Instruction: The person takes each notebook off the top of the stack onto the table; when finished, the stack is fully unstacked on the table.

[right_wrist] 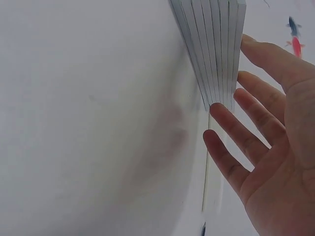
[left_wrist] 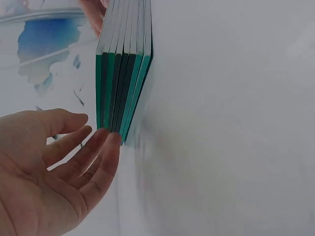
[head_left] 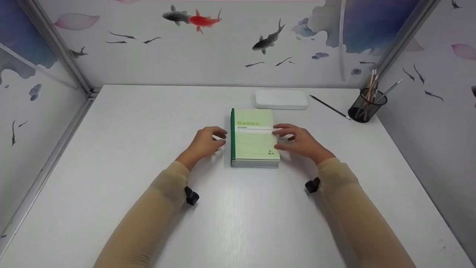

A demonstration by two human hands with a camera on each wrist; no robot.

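Observation:
A neat stack of several notebooks [head_left: 254, 143] lies on the white table, a light green cover marked "Gambit" on top and green bound spines on its left side. My left hand [head_left: 209, 142] is just left of the spines, fingers relaxed and holding nothing. In the left wrist view the spines [left_wrist: 115, 93] appear in dark and bright green beyond the fingertips. On the opposite side my right hand [head_left: 300, 142] has its fingertips right at the page edges, fingers loosely spread. The right wrist view shows those white page edges [right_wrist: 211, 49] beside the thumb and fingers.
Behind the stack lies a white flat case [head_left: 281, 99]. A dark pencil [head_left: 330, 107] rests to its right, near a black mesh pen holder [head_left: 367, 104] with several pencils. Printed panels [head_left: 223, 56] enclose the table at the back and sides.

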